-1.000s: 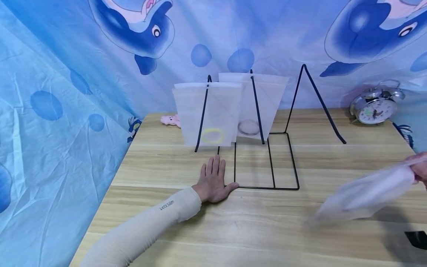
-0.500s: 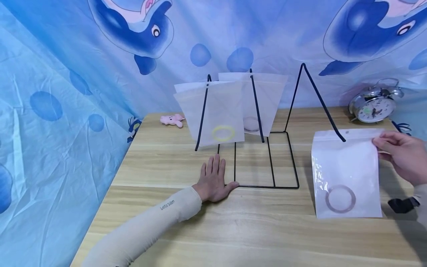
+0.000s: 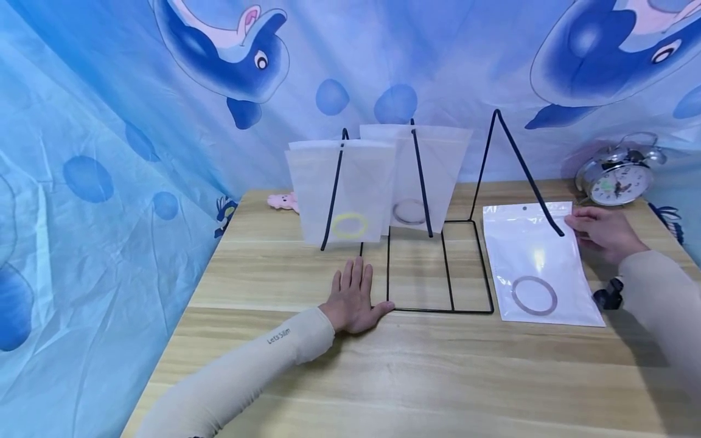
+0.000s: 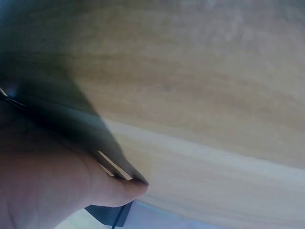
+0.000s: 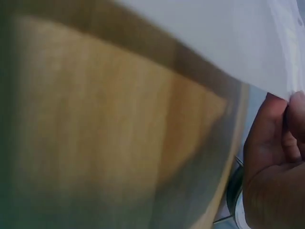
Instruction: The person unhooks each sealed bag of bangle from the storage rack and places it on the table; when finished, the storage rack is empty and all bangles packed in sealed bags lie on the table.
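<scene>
In the head view my right hand (image 3: pixel 606 234) pinches the upper right edge of a white zip bag (image 3: pixel 539 249) with a greyish-pink ring showing near its bottom. A small hanging hole sits in the bag's top strip, left of the tip of the right prong on a black wire display rack (image 3: pixel 490 267). The prong passes in front of the bag. Flat and spread, my left hand (image 3: pixel 355 298) presses on the rack's front left base corner. From the left prong hang white bags (image 3: pixel 356 188), the front one with a yellow ring. Another bag (image 3: pixel 438 164) with a dark ring hangs on the middle prong.
A silver alarm clock (image 3: pixel 616 173) stands at the table's back right. Behind the left bags, a pink toy (image 3: pixel 282 201) is partly hidden. The wooden table (image 3: pixel 416 383) ends at a blue dolphin-print curtain (image 3: pixel 465 55).
My right hand has brought the bag in from the right, then farther left and back toward the right prong. The hanging bags swung slightly. My left hand stays on the rack.
</scene>
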Demonstrator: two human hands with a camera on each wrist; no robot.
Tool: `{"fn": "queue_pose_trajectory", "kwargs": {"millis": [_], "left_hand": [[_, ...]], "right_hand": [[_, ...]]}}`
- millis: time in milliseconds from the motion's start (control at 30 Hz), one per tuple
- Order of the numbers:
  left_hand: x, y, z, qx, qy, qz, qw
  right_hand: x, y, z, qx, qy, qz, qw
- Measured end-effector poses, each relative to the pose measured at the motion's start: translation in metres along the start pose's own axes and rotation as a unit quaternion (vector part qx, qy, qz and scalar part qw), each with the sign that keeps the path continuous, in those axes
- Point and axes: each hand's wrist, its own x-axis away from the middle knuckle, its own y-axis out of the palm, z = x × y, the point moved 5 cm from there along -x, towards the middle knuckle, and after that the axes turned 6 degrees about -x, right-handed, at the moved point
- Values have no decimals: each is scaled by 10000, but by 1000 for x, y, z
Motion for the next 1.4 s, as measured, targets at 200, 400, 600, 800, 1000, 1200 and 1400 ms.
{"fn": "queue_pose_trajectory", "kwargs": {"millis": [200,400,600,800,1000,1200,1400], "left_hand": [[-3,3,1,-13,19,22,10000],[-1,2,2,-71,-16,59,10000],[1,0,2,-108,-12,43,9999],[-3,5,0,-33,-32,31,10000],[-4,6,0,-22,4,60,10000],[-1,2,2,-88,3,129,9999],[4,-3,3,-87,51,270,9996]], "right_hand": [[-10,6,5,491,201,62,9986],[-15,10,1,589,64,-157,9981],[-15,8,-2,964,218,35,9951],[-9,10,-20,1254,-46,234,9918],[16,38,-51,916,-478,478,9935],[45,78,-96,263,-1709,203,9847],[69,124,-137,127,-2843,-365,9580]]}}
